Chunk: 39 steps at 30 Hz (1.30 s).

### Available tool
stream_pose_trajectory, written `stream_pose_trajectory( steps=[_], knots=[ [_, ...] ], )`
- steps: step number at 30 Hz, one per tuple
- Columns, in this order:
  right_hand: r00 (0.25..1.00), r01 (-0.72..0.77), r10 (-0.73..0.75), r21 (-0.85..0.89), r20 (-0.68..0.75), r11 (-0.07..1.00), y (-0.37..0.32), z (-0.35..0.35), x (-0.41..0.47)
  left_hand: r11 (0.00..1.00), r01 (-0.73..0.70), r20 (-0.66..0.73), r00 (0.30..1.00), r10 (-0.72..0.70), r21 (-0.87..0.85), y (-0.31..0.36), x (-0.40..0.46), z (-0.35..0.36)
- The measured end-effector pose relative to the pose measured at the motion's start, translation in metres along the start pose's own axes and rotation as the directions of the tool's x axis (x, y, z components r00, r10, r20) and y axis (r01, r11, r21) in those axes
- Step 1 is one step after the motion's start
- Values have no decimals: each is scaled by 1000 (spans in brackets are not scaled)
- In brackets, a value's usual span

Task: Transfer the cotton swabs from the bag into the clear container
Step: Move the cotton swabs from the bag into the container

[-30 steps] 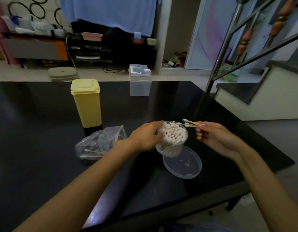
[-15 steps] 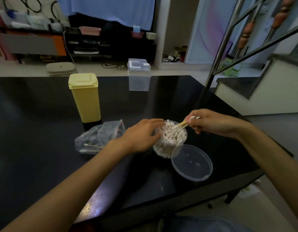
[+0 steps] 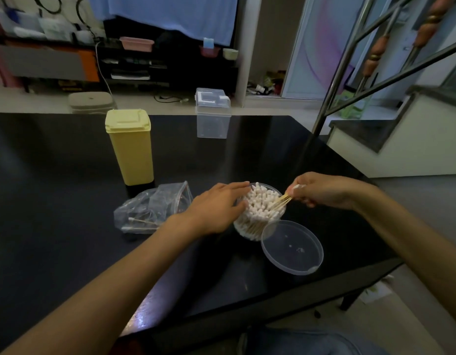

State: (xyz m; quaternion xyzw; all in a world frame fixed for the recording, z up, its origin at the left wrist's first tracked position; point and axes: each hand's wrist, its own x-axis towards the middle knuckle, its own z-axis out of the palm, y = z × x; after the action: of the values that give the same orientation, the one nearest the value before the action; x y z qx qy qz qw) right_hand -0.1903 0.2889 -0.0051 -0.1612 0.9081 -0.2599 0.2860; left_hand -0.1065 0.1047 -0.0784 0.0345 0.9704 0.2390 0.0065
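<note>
A round clear container (image 3: 250, 230) stands on the black table, packed with upright white-tipped cotton swabs (image 3: 260, 203). My left hand (image 3: 216, 207) rests against its left side, fingers curved around the rim. My right hand (image 3: 321, 190) pinches a small bunch of wooden-stick swabs (image 3: 283, 200) whose lower ends poke into the container at its right edge. A crumpled clear zip bag (image 3: 155, 208) lies to the left with a few swabs left inside.
The container's clear round lid (image 3: 292, 247) lies just right and in front of it, near the table's front edge. A tall yellow lidded box (image 3: 130, 147) stands behind the bag. A clear square box (image 3: 212, 114) sits at the table's far edge.
My right hand has brought its bunch of swabs from beside the container down into its right edge. The left hand stayed on the container.
</note>
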Motion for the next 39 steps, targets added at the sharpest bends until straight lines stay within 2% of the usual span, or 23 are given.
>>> stream_pose_trajectory(
  steps=[3, 6, 8, 10, 13, 17, 20, 23, 25, 28, 30, 32, 36, 39],
  knots=[
    [983, 81, -130, -321, -132, 944, -10, 13, -2, 1000, 1, -3, 1000, -1, 18, 1, 0, 0],
    [938, 106, -276, -586, -208, 803, -14, 35, -6, 1000, 5, -5, 1000, -5, 28, 2, 0, 2],
    [893, 159, -408, -716, -189, 679, -11, 47, -7, 1000, 7, -13, 1000, -7, 20, 2, 0, 3],
    [868, 226, -479, -755, -131, 616, -6, 52, -9, 1000, 9, -15, 1000, -9, 9, 1, 0, 4],
    [881, 264, -467, -743, -74, 616, 1, 48, -3, 1000, 11, -10, 1000, -11, 2, 0, 1, 6],
    [914, 230, -403, -760, -46, 609, 2, 47, 11, 1000, 14, -9, 1000, -14, -1, 1, 0, 6],
    [949, 228, -316, -701, 4, 676, -4, 40, 19, 999, 23, -13, 1000, -24, -46, 0, 1, 7],
    [948, 287, -314, -545, 46, 788, -7, 24, 21, 991, 24, -42, 999, -30, -129, -2, 4, 7],
    [954, 299, -289, -369, 84, 880, -5, 13, 17, 983, 29, -82, 996, -45, -183, -3, 5, 7],
    [957, 278, -260, -153, 126, 948, 2, -1, 8, 974, -53, -240, 971, -1, -218, -2, 5, 7],
    [955, 293, -290, -68, 58, 954, 9, -4, 6, 964, -82, -292, 957, 5, -252, 7, 4, 5],
    [942, 329, -331, -40, -52, 943, 17, 1, 4, 965, -62, -285, 958, -14, -253, 20, 4, 4],
    [874, 412, -426, -109, -236, 905, 28, 14, 1, 961, -77, -317, 948, -11, -265, 35, 4, 5],
    [828, 438, -473, -180, -301, 881, 34, 17, 2, 954, -112, -373, 928, 1, -277, 37, 3, 8]
  ],
)
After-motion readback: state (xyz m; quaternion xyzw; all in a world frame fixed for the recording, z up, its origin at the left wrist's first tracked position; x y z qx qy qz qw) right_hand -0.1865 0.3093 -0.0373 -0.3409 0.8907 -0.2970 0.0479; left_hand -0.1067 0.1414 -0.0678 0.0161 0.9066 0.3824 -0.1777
